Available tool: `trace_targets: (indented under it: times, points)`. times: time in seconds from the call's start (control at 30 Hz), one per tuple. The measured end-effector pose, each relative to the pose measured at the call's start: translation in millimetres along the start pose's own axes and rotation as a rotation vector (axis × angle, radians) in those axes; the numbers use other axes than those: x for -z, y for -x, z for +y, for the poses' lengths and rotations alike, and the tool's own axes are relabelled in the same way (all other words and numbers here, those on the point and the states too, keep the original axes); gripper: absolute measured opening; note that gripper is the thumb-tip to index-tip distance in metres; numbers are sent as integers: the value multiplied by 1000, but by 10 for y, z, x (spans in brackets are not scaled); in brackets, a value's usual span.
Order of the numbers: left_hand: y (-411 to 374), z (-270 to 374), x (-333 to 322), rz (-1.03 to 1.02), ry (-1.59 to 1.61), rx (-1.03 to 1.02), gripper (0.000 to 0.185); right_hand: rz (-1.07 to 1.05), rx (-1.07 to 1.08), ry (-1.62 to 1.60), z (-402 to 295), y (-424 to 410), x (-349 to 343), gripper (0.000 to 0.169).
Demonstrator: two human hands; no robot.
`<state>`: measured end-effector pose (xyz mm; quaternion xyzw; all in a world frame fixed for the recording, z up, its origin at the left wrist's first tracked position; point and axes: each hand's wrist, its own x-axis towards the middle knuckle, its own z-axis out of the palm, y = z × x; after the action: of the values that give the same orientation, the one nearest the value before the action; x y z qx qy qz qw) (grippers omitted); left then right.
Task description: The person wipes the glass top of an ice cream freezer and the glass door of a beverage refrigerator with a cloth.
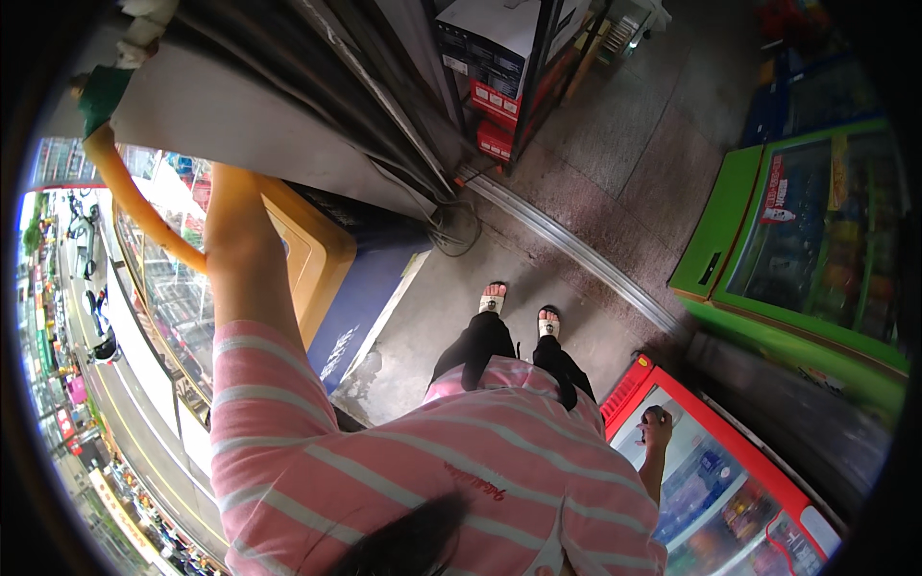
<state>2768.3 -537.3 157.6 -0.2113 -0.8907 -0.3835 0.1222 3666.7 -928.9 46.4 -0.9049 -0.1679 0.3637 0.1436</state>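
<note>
My right hand (655,434) is closed around a small dark object (652,414), too small to identify, in front of the glass door of a red-framed drinks cooler (713,468). My left arm stretches forward at the left, and its hand is out of view, cut off past the edge of a pale grey panel (209,115). An orange curved tube-like thing (144,209) runs from beside that arm towards a green piece (104,97). Behind the arm stands a yellow-and-blue cabinet (317,252).
A metal floor track (576,245) crosses ahead of my sandalled feet. Cables (454,227) lie at the panel's foot. Boxes fill a dark rack (493,108). A green glass-fronted cooler (727,230) stands right. A street with parked motorbikes (101,324) is at the left.
</note>
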Motion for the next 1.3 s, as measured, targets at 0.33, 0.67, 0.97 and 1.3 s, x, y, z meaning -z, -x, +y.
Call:
trace_targets:
  times: [0.33, 0.67, 0.97, 1.3]
  points:
    - [1592, 216, 596, 224, 468, 157, 37, -299, 344, -14, -808, -1023, -223, 40]
    - [5003, -70, 1599, -361, 418, 95, 28, -862, 698, 350, -2624, -1679, -891, 37]
    - [6389, -1000, 3884, -76, 422, 826, 33, -1602, 340, 668, -2349, 610, -1958, 34]
    - [7363, -2038, 5774, 469, 1468, 1175, 74, -2289, 508, 659, 1258, 4102, -1657, 36]
